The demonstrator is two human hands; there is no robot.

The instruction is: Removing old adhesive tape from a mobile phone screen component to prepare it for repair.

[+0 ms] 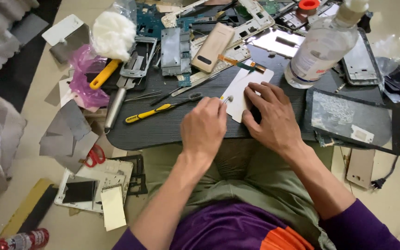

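I saw my left hand (203, 127) clenched around a thin metal tool (228, 98), its tip on the flat white panel (246, 88) that my right hand (271, 115) pressed, fingers spread, onto the ridged dark board (172, 125).

My left hand (203, 127) is curled into a loose fist, knuckles up, thumb and forefinger pinched. My right hand (270, 115) lies palm down, fingers spread flat. Both forearms angle inward, wrists close, sleeves pushed up.
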